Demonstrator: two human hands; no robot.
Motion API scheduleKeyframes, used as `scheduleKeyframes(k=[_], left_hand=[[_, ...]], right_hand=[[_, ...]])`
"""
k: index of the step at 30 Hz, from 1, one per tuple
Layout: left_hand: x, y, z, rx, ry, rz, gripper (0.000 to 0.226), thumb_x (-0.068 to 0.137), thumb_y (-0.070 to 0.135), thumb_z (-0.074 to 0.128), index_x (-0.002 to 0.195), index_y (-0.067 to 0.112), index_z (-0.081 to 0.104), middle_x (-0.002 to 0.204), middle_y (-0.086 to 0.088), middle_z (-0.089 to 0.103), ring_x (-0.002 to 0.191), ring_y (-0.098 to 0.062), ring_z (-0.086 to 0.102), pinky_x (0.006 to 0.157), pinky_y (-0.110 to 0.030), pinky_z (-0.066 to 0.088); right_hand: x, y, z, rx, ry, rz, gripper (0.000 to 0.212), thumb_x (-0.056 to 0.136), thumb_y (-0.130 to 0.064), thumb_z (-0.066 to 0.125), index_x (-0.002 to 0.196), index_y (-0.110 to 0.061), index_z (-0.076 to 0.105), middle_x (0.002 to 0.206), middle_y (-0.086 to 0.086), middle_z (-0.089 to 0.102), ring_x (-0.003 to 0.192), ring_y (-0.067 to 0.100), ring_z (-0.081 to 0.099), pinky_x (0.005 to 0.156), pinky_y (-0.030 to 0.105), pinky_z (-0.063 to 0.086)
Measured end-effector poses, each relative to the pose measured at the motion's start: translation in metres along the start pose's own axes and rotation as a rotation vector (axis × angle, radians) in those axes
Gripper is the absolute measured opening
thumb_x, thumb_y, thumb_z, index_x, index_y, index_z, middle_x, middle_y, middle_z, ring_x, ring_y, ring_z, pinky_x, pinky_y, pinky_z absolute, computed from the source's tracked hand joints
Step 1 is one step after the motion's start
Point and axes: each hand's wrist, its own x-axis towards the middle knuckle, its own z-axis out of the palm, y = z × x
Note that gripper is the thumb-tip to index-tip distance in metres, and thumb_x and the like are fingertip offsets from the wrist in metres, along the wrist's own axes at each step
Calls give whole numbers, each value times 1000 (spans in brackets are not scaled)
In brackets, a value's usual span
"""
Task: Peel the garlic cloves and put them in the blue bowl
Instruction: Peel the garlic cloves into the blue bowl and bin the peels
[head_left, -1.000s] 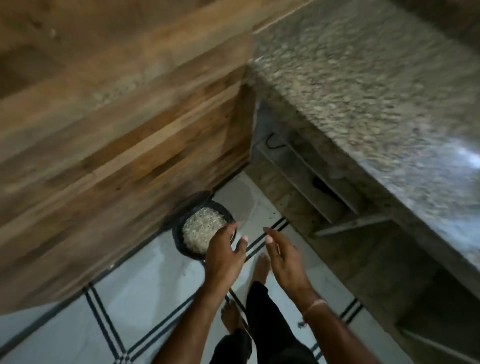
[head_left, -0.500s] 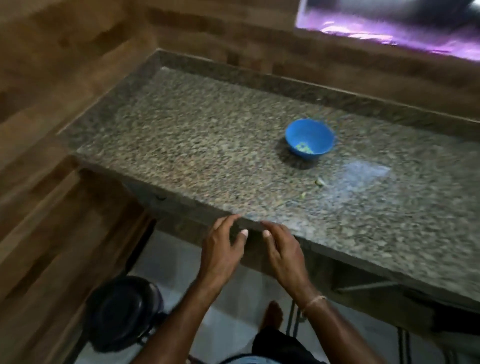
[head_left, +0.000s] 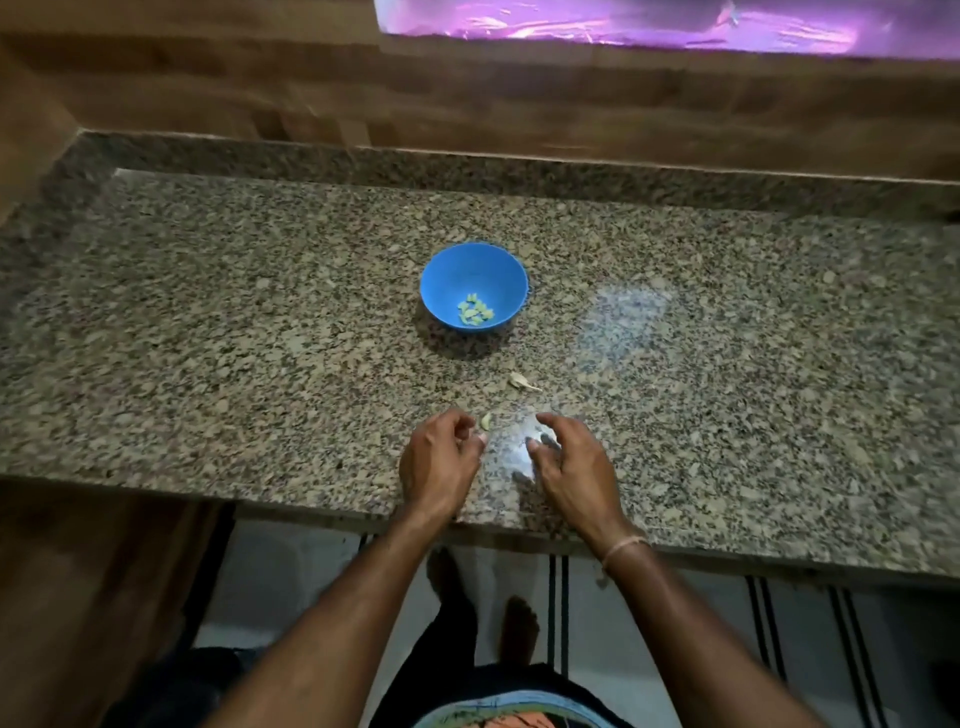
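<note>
left hand (head_left: 441, 465), right hand (head_left: 571, 467) moved over counter (head_left: 208, 338), both loosely curled, empty, beside garlic clove (head_left: 485, 421)

counter: speckled granite (head_left: 208, 332) | wall: wood panelling (head_left: 260, 93) | floor: pale striped tiles (head_left: 291, 582) | purple-lit window (head_left: 623, 26)

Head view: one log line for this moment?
left hand beside garlic clove | right hand over countertop | blue bowl holds peeled cloves

Desk (head_left: 208, 322): speckled granite, spanning the middle of the frame, with a raised granite lip along its far edge.
Wall (head_left: 467, 104): wood-grain panelling across the upper frame, behind the desk.
Purple strip (head_left: 623, 26): glowing band, top right.
Floor (head_left: 291, 582): pale tiles with dark stripes, lower frame.
</note>
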Motion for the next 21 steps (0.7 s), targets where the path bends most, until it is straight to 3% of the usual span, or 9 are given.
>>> scheduleKeyframes(k=[6, 11, 14, 17, 21], left_hand=[[45, -3, 23, 92, -67, 45, 16, 92, 39, 74, 97, 30, 62, 97, 13, 62, 85, -12, 58, 66, -28, 38], [51, -15, 27, 135, -81, 215, 12, 93, 23, 75, 97, 25, 64, 96, 8, 58, 88, -17, 55, 66, -32, 39], [53, -24, 27, 163, -90, 364, 18, 94, 14, 73, 97, 24, 59, 93, 7, 56, 85, -19, 51, 64, -36, 42], [56, -20, 19, 84, -72, 355, 19, 98, 15, 68, 94, 26, 53, 87, 10, 55, 81, -18, 51, 59, -37, 42], [86, 13, -1, -40, 46, 290, 8, 98, 17, 68, 99, 22, 62, 94, 11, 61, 85, -13, 55, 62, -29, 40]], right_hand=[[54, 2, -10, -227, -3, 114, 56, 101, -39, 66, 150, -20, 48, 149, 5, 51, 133, 23, 48, 104, 35, 44], [87, -1, 1, -432, -19, 207, 71, 88, -53, 76, 145, -24, 47, 151, 6, 41, 135, 29, 38, 108, 44, 35], [94, 0, 10, -457, 39, 240, 79, 82, -51, 83, 146, -24, 45, 155, 5, 37, 139, 28, 36, 114, 45, 30], [94, 4, 16, -484, 63, 237, 78, 82, -51, 83, 144, -24, 44, 153, 5, 37, 138, 27, 35, 114, 44, 29], [96, 6, 19, -489, 90, 228, 75, 79, -51, 86, 137, -25, 46, 148, 4, 38, 134, 26, 37, 111, 46, 31]])
